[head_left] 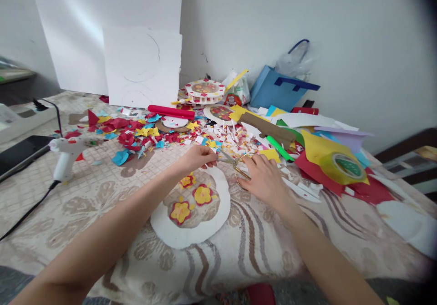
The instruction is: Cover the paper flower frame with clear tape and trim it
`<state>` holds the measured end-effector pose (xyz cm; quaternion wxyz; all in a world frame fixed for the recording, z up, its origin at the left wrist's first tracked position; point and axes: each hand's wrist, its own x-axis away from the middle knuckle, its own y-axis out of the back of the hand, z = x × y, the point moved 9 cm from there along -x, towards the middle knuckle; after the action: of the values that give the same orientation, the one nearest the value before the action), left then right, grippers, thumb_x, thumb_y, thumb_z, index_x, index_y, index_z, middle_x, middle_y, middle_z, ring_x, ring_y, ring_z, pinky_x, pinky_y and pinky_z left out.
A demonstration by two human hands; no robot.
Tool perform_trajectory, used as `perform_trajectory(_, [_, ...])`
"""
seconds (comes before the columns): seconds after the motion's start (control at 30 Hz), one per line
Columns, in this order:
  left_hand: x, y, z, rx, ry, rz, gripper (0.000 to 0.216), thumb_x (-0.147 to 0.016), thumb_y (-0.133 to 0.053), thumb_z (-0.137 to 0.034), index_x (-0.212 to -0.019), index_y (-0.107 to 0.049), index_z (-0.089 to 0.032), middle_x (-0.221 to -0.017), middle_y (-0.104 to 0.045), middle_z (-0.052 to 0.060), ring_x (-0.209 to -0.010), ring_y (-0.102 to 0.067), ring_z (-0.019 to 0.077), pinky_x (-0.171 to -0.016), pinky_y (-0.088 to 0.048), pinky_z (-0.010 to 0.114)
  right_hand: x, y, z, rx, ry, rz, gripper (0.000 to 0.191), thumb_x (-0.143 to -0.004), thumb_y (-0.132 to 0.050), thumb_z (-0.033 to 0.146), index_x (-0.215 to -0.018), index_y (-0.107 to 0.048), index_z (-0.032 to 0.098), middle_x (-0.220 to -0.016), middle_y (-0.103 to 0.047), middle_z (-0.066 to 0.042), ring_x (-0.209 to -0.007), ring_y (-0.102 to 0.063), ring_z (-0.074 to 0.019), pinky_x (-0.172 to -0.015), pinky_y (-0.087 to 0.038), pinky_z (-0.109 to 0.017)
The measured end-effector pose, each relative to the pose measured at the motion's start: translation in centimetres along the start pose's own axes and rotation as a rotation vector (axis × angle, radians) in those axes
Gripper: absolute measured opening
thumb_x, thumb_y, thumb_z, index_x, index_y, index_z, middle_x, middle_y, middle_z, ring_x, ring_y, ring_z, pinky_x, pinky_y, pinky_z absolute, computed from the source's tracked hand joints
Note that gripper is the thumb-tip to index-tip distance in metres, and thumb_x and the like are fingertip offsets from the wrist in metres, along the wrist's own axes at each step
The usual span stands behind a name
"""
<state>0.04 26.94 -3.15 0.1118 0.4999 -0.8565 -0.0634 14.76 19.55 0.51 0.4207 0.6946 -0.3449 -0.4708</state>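
My right hand grips a pair of scissors by its gold handles, the blades parted and pointing left. Close to the blade tips, my left hand pinches something small that I cannot make out. Below both hands lies a white ring-shaped frame with a clear middle. Yellow paper flowers edged in red sit in that middle. My left forearm covers part of the ring's left side. Paper scraps in white, yellow and red are heaped just beyond the scissors.
A white glue gun with a black cord stands at left. Tape rests on coloured paper sheets at right. At the back are a decorated round paper piece, a blue bag and white boards against the wall.
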Motion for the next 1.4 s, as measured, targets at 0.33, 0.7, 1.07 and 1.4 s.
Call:
perform_trajectory(0.33, [0.3,-0.4,-0.7,-0.132,-0.092,0.122,0.023,-0.075,-0.061,-0.037,-0.065,-0.063,-0.016,-0.065,-0.067,0.003,-0.055,-0.055,0.0104,-0.054,-0.042,0.023,0.1,-0.1,0.4,-0.037,0.031,0.004,0.04,-0.082,-0.06,0.047,-0.11,-0.056,0.018,-0.096,-0.057,-0.01,-0.094,-0.048,-0.0275,-0.073,-0.03,-0.036])
perform_trajectory(0.7, [0.1,0.1,0.5,0.028,0.002,0.134,0.022,-0.076,-0.063,-0.037,-0.072,-0.069,-0.016,-0.064,-0.066,0.003,-0.056,-0.057,0.0105,-0.056,-0.045,0.023,0.0,0.1,0.6,-0.083,0.061,0.011,0.045,-0.081,-0.061,0.048,-0.112,-0.055,0.017,-0.098,-0.056,-0.009,-0.096,-0.048,-0.0266,-0.076,-0.032,-0.035])
perform_trajectory(1.07, [0.1,0.0,0.5,0.059,0.001,0.148,0.024,-0.078,-0.062,-0.04,-0.079,-0.07,-0.018,-0.078,-0.07,0.005,-0.061,-0.06,0.0111,-0.059,-0.047,0.023,0.0,0.1,-0.4,-0.087,0.035,-0.003,0.042,-0.082,-0.061,0.046,-0.113,-0.055,0.018,-0.097,-0.055,-0.009,-0.097,-0.049,-0.0274,-0.074,-0.032,-0.035])
perform_trajectory(1.4, [0.7,-1.3,-1.1,-0.111,-0.166,0.229,0.018,-0.076,-0.063,-0.033,-0.068,-0.065,-0.018,-0.063,-0.064,0.001,-0.056,-0.054,0.011,-0.056,-0.043,0.024,0.0,-0.1,0.4,-0.079,0.067,0.043,0.039,-0.079,-0.066,0.043,-0.108,-0.057,0.018,-0.099,-0.056,-0.008,-0.098,-0.048,-0.0261,-0.075,-0.032,-0.035])
